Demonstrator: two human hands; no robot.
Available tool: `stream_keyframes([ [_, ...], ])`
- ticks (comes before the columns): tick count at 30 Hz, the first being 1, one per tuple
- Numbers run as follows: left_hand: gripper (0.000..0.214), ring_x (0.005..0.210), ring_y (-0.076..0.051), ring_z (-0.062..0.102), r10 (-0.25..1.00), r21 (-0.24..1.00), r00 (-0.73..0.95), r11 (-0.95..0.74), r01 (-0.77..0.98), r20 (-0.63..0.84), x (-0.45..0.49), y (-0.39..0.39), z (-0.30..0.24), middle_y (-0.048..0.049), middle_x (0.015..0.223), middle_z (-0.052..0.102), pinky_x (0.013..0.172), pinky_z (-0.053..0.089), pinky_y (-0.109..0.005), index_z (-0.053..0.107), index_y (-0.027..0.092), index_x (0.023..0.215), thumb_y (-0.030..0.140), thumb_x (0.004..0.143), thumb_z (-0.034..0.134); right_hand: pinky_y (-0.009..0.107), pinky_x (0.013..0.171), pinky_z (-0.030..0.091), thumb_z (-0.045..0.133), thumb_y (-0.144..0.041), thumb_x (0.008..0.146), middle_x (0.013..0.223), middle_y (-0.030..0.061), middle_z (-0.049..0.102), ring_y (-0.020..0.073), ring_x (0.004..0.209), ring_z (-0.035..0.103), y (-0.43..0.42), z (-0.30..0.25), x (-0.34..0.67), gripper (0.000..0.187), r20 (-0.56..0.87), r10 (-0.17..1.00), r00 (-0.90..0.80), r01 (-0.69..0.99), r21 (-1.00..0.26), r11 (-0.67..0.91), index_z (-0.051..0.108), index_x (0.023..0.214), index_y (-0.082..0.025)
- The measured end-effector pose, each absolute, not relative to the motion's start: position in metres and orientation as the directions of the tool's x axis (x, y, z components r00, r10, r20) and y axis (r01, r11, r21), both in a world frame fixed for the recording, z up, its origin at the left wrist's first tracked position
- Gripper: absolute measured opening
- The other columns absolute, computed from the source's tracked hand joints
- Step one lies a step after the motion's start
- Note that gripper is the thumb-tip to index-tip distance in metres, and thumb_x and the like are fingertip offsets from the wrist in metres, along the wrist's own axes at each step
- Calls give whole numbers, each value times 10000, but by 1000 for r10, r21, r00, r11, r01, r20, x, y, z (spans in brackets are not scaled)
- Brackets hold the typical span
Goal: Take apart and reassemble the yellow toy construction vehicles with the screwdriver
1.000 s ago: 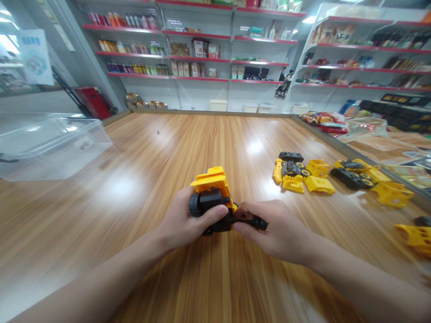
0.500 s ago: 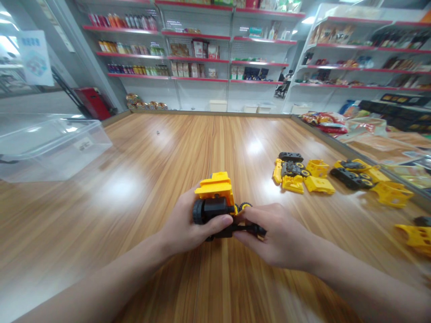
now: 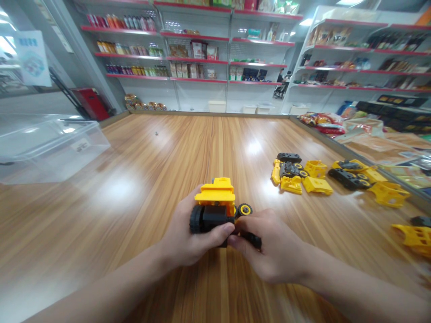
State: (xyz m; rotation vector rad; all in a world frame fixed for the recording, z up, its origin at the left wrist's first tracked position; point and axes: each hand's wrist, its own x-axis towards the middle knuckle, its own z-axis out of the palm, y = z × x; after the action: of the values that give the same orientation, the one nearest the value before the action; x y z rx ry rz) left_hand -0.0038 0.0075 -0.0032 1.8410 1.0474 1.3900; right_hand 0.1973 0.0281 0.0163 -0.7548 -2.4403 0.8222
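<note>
In front of me, over the wooden table, my left hand (image 3: 193, 235) is closed around a yellow and black toy truck (image 3: 215, 197), its thumb across the black underside. A black tyre shows at the truck's left side. My right hand (image 3: 269, 244) pinches a black screwdriver (image 3: 253, 240) against the truck's right side; its tip is hidden by the fingers. Just beyond the right fingers is a small wheel with a yellow hub (image 3: 245, 209); whether it is joined to the truck I cannot tell.
Yellow and black toy parts (image 3: 291, 170) lie to the right, with more parts (image 3: 353, 177) farther right and a yellow piece (image 3: 412, 237) near the right edge. A clear plastic bin (image 3: 84, 148) stands at left. Stocked shelves (image 3: 198, 80) line the back.
The toy truck has tilted slightly and sits a little lower in view. My right hand has moved down and in, covering more of the screwdriver. The yellow-hubbed wheel shows more fully.
</note>
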Motion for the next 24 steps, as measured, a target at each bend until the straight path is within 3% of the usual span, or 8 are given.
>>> stream_keyframes([
  [3,373,838,-175,615,832,799,173,-555,230,528,-5,9,-3,-19,968,616,755,512,-296,547,223,1071,224,750,738,228,470,261,558,-231,855,553,-43,438,75,490,375,27,17,195,193,135,677,-723,388,-732,560,540,676,-160],
  [6,461,824,-182,596,769,735,219,-639,227,601,-7,11,-2,-28,956,590,737,511,-305,543,220,1093,229,693,772,231,453,240,556,-283,865,543,-41,411,78,492,357,27,14,193,265,-51,726,-686,430,-833,348,517,631,-165],
  [11,588,892,-212,585,687,640,266,-726,250,676,-9,11,-2,-54,1025,563,790,508,-333,548,219,1145,235,617,806,216,407,235,549,-377,874,517,-56,381,71,441,315,29,10,191,296,-350,623,-700,356,-927,-120,563,674,-160],
  [13,572,865,-202,587,703,662,249,-711,236,666,-8,11,-2,-46,1000,565,767,506,-321,548,220,1139,231,627,802,213,394,212,567,-419,868,503,-68,352,62,423,276,30,11,191,329,-371,587,-720,314,-928,-202,580,678,-151],
  [18,618,866,-195,596,805,780,221,-590,207,550,-9,11,2,-47,1039,585,761,501,-310,484,254,1234,245,696,787,203,395,177,629,-504,835,489,-73,360,44,416,253,35,10,193,416,-330,624,-709,216,-943,-253,609,668,-124],
  [24,843,1069,-273,520,892,892,186,-437,114,412,-14,13,4,-128,1295,486,808,487,-355,379,255,1397,645,711,675,202,401,147,633,-512,850,483,-64,382,42,422,268,42,4,197,436,-215,671,-709,51,-966,-255,647,695,-105],
])
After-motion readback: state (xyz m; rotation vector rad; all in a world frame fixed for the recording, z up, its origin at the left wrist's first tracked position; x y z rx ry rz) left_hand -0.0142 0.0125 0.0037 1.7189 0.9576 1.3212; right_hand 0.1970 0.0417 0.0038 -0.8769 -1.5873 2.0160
